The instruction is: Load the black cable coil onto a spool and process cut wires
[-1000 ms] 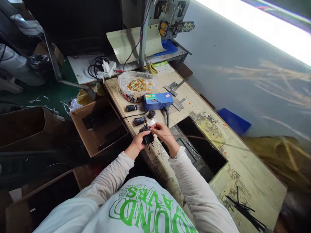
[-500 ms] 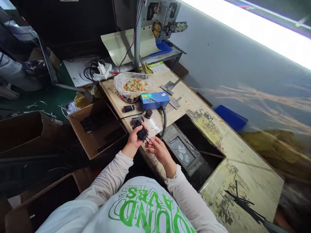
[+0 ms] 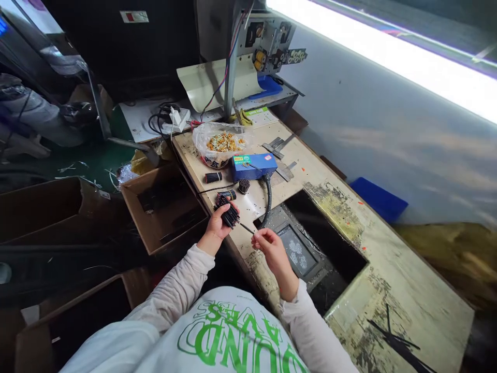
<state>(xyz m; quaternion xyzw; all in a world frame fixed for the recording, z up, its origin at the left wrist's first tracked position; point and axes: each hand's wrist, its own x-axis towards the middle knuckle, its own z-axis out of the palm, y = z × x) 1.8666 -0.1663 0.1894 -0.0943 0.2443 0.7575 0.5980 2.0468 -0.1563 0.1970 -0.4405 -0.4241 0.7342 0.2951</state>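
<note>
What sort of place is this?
Likely a wire-assembly workshop: worn wooden workbench, grey machine with rollers, left hand gripping a bundle of short black wires, right hand pinching one thin black wire.

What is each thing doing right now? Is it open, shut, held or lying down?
left hand: closed around the wire bundle
right hand: pinching the single wire by one end
plastic bag: open, small yellowish pieces inside
cardboard box: open on top, beside the table
small bundle: lying flat on the table
blue box: resting flat on the table
</note>
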